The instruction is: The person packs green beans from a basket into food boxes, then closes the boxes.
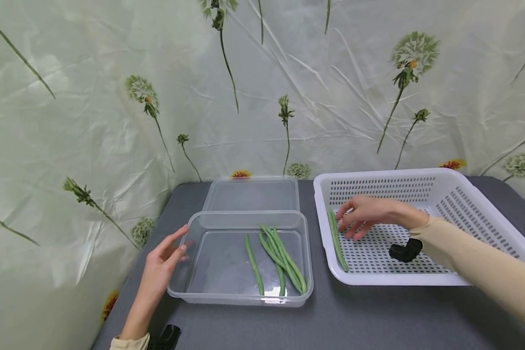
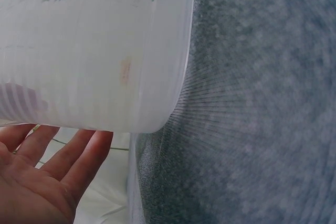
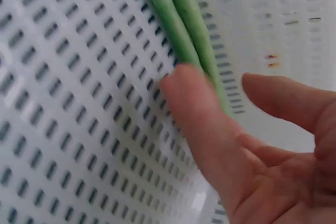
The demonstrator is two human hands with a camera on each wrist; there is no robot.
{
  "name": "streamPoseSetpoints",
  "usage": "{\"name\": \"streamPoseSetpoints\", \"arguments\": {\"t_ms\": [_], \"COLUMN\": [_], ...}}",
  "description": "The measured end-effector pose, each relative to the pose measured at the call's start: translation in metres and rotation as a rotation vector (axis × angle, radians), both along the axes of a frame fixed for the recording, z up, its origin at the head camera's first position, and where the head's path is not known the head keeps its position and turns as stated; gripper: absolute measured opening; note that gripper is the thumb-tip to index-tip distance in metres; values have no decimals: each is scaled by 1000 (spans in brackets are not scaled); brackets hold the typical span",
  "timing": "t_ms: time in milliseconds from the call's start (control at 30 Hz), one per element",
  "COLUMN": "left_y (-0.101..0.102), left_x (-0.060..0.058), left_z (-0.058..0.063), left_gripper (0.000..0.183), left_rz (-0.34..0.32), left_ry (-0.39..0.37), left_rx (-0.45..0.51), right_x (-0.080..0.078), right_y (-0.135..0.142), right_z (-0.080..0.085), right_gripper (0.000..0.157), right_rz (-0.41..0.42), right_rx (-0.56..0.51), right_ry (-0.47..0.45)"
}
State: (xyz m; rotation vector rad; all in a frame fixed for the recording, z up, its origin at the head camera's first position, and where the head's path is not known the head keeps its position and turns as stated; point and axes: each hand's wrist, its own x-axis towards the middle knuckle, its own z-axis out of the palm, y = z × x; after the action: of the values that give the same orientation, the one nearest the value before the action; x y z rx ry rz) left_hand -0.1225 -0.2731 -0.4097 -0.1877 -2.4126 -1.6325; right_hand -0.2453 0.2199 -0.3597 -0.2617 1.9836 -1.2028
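Inside the white perforated basket [image 1: 376,280], my right hand [image 1: 369,214] reaches toward green beans [image 1: 337,240] lying along its left wall. In the right wrist view, two green beans [image 3: 176,22] pass behind my fingers [image 3: 197,114]. Thumb and fingers stand apart with nothing pinched between them; whether they touch the beans I cannot tell. My left hand [image 1: 159,265] rests its extended fingers at the left side of a clear plastic container [image 1: 214,272]. Several green beans [image 1: 284,257] lie in the right part of that container. In the left wrist view, fingertips [image 2: 97,145] meet its translucent wall [image 2: 94,77].
A clear lid [image 1: 251,194] lies flat behind the container. Both containers stand side by side on a grey cloth-covered table [image 1: 245,325]. Behind it hangs a pale sheet [image 1: 262,121] with a dandelion print. Black straps or devices [image 1: 406,251] sit at the wrists.
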Motion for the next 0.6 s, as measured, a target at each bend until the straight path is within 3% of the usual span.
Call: {"name": "streamPoseSetpoints", "arguments": {"t_ms": [367, 600], "left_y": [0, 0], "left_x": [0, 0], "left_z": [-1, -1], "left_gripper": [40, 41], "left_rz": [5, 4], "left_ry": [-2, -2], "left_rx": [-10, -10], "right_x": [-1, -1], "right_y": [-1, -2], "right_z": [-17, -20], "right_gripper": [54, 43], "right_rz": [-162, -180], "right_rx": [-173, -163], "right_ry": [-184, -173]}}
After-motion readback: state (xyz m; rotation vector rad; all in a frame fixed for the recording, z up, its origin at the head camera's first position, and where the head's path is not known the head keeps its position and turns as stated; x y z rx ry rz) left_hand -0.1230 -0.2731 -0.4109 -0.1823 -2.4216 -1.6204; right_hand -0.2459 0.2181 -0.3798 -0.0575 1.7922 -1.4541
